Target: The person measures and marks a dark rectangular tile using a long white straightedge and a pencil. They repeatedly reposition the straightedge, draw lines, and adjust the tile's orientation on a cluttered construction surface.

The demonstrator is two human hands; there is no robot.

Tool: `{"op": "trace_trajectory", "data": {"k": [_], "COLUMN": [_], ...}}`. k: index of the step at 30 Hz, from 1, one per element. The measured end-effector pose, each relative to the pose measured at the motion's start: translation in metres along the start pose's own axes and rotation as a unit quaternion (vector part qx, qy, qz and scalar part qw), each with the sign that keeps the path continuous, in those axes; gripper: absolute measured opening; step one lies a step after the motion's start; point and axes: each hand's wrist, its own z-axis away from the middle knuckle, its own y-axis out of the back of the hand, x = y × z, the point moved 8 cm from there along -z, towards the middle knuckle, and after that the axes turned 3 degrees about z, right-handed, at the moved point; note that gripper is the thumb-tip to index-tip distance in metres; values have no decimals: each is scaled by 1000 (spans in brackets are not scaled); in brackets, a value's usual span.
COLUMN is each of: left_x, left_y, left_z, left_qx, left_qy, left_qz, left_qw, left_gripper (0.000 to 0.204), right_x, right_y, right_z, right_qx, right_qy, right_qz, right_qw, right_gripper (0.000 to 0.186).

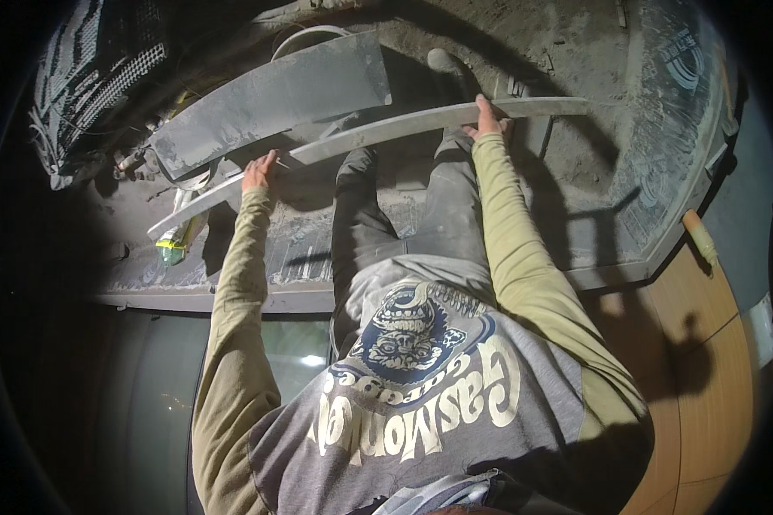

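A long, narrow grey bar stretches across in front of my legs, bowed by the lens. My left hand is closed on it left of the middle, the thumb and fingers at its edge. Toward its right end my right hand grips it, fingers wrapped around the far edge. Just beyond the bar, on the left, lies a wide, dusty grey board that partly covers round, bucket-like shapes. What the bar is made of I cannot tell.
Dark ribbed mesh stands at the far left. A green and yellow item lies under the bar's left end. The ground is dusty with scraps. A raised grey edge runs behind my legs; an orange-tipped tube lies right.
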Motion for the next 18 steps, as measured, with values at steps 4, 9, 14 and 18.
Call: {"op": "trace_trajectory", "data": {"k": [4,9,14,18], "left_x": [-66,-206,-153,-205], "left_y": [-59,-72,-90,-95], "left_z": [-49,-77,-115,-114], "left_qx": [-57,-37,34,50], "left_qy": [62,138,89,180], "left_qz": [3,-31,-21,65], "left_qw": [996,989,995,980], "left_gripper": [36,35,26,32], "right_x": [63,121,151,167], "right_y": [-61,-170,-164,-212], "right_z": [-28,-35,-68,-60], "right_qx": [-21,-113,-27,-98], "right_qy": [11,-37,-41,-58], "right_qz": [20,59,72,92], "right_qw": [1000,991,996,989], "right_gripper": [116,105,93,71]}}
